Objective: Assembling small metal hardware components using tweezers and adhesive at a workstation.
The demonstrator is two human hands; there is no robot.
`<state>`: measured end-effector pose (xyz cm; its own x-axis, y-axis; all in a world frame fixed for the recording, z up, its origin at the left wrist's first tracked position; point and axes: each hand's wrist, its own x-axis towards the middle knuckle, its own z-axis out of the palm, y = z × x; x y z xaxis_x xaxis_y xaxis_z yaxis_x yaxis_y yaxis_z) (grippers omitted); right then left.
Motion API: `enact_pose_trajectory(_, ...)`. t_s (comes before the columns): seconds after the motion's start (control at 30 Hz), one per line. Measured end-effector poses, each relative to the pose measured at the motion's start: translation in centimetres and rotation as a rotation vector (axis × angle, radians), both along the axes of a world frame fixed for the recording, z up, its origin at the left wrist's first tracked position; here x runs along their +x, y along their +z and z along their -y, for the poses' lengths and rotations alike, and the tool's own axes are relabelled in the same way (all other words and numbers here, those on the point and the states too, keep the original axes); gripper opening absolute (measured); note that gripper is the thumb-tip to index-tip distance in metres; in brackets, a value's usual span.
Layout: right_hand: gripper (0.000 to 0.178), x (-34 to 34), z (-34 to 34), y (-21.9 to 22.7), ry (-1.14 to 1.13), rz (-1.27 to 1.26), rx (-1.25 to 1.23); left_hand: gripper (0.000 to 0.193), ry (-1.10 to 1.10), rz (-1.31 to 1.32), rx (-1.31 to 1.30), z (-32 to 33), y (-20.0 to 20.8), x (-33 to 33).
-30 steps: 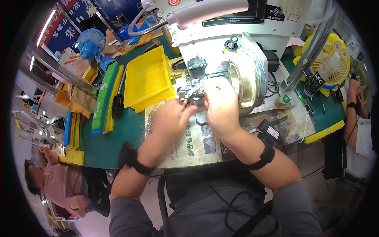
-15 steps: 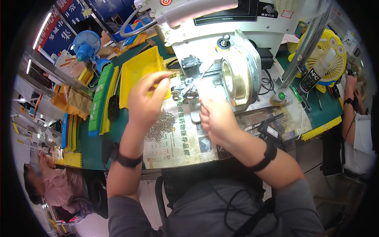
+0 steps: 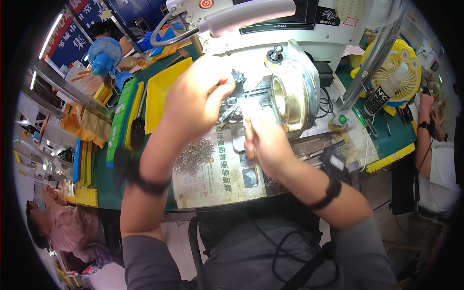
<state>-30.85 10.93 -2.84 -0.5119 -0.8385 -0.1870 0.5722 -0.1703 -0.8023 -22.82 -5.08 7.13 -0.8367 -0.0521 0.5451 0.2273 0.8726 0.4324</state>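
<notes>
My left hand [image 3: 195,99] is raised at the left of a white machine's [image 3: 227,46] metal fixture [image 3: 232,110]. Its fingers are curled, thumb and forefinger close together, and I cannot make out what is between them. Lower and to the right, my right hand [image 3: 268,145] is closed round a thin rod-like tool [image 3: 258,171], whose lower end sticks out beneath the fingers. Glare from the lamp washes out its fingertips. Right of the fixture stands a gold-coloured ring-shaped wheel [image 3: 290,96]. A pile of small metal pieces [image 3: 195,155] lies on printed paper [image 3: 198,191] below my left hand.
A yellow tray [image 3: 153,96] and green-blue-yellow stacked bins [image 3: 121,123] stand on the left. A lamp [image 3: 251,18] hangs overhead. To the right are a yellow fan [image 3: 396,72], a black spray can [image 3: 379,99] and a green-topped bottle [image 3: 341,120]. Other people sit at both sides.
My left hand has moved up and right, closer to the fixture, and its fingers have curled in. The right hand has shifted slightly, and the rod now shows below it.
</notes>
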Motion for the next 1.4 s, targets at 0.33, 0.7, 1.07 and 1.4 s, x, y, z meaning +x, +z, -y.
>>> enact_pose_trajectory(0.33, 0.020, 0.3, -7.1, 0.0, 0.173, -0.320, -0.056, 0.016, 0.194, -0.136, -0.091, -8.9, -7.8, 4.6)
enact_pose_trajectory(0.7, 0.014, 0.2, -7.8, -0.3, 0.194, -0.380, 0.005, 0.011, 0.203, -0.011, 0.005, -9.6, -5.7, 4.3)
enact_pose_trajectory(1.07, 0.020, -1.3, -8.1, -0.3, 0.074, -1.514, 0.036, 0.010, 0.050, -0.073, 0.117, -8.6, -6.4, 5.3)
enact_pose_trajectory(1.4, 0.026, -1.5, -5.9, -1.7, 0.026, -1.699, -0.029, 0.019, 0.051, -0.153, -0.049, -5.4, -9.6, 6.0)
